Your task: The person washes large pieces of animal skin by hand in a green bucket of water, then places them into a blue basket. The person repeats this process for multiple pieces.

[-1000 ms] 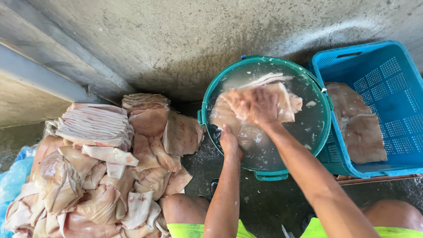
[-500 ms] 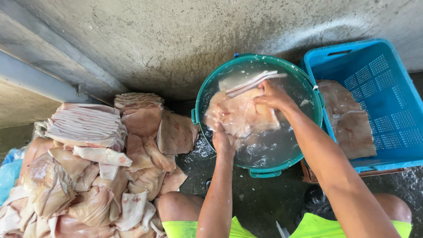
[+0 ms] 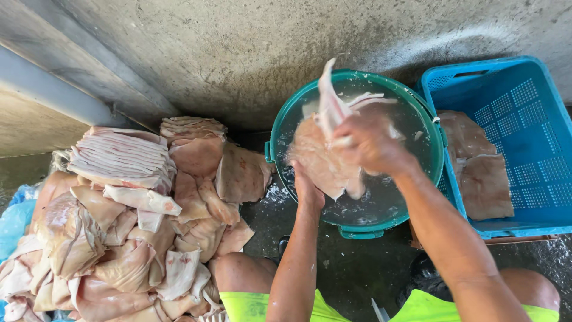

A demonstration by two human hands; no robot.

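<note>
Over the green basin (image 3: 280, 156), right hand (image 3: 369, 143) clamps the top edge of a pale pork skin sheet (image 3: 325, 158), left hand (image 3: 307, 189) gripping its lower edge. Looks wet, floppy, slippery, fairly weighty; the edges seem the surest hold.

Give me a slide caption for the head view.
Both hands lift a pale slab of skin from a green water tub.
</note>
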